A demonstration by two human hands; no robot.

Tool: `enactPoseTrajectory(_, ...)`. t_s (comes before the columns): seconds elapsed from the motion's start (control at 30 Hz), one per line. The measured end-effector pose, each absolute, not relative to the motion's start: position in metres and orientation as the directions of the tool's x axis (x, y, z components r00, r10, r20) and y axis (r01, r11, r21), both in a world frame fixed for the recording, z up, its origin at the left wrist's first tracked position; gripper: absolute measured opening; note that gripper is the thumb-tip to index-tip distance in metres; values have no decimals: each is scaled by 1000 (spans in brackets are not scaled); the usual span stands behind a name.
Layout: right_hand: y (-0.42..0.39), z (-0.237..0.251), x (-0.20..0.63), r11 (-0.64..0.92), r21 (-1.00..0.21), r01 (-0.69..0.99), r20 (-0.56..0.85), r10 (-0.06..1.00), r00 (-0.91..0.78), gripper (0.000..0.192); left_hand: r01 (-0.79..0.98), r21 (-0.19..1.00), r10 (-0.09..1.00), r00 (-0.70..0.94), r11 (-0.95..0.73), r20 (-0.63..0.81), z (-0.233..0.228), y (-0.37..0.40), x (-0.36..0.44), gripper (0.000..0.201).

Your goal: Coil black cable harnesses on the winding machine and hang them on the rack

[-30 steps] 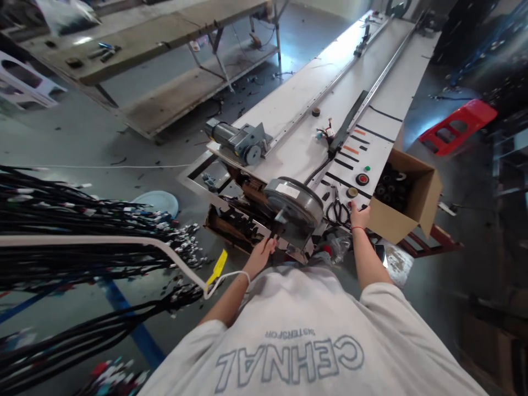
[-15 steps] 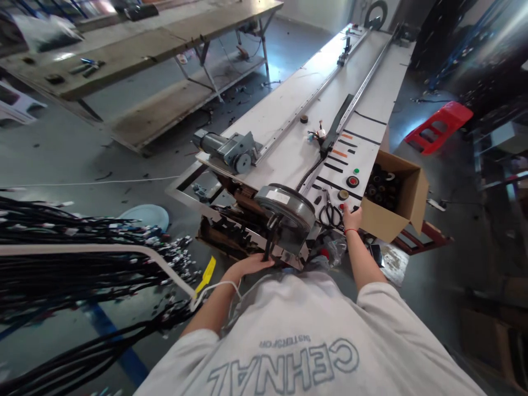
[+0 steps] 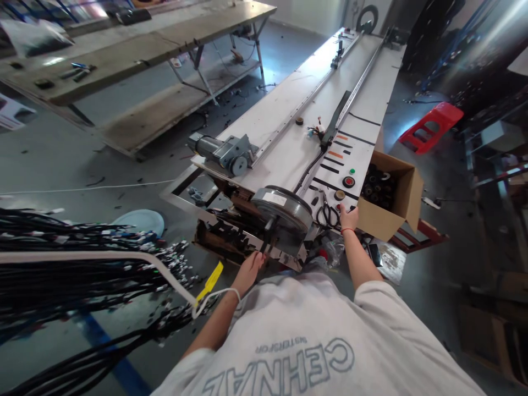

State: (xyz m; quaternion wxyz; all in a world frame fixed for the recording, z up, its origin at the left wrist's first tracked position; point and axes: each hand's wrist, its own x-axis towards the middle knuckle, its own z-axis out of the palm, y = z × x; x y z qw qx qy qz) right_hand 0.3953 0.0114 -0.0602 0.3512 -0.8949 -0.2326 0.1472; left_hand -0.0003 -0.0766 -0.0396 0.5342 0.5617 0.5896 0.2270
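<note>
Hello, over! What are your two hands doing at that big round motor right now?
Left hand at cable under round motor, grip unclear. Right hand by scissors, buttons. Nothing blocking.

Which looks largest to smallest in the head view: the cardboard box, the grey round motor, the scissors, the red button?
1. cardboard box
2. motor, close to the box in apparent size
3. scissors
4. red button

Grey concrete floor (image 3: 61,159); wooden workbenches (image 3: 136,49); red stool (image 3: 431,126).

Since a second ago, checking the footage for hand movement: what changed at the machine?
Left hand dipped lower under the grey motor drum, then returned to the black cable at its front edge. Right hand stayed beside the scissors on the control panel.
</note>
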Motion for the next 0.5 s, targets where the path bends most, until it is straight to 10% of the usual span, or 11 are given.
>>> enactPoseTrajectory(0.3, 24, -24, 383, -573, -631, 523, 89, 616, 783, 69, 335, 917, 946, 164, 214, -280, -31, -44, 19, 60)
enactPoseTrajectory(0.5, 84, 35, 310, 33, -769, 639, 139, 984, 116, 42, 55, 908, 891, 174, 416, -419, -40, -28, 35, 63)
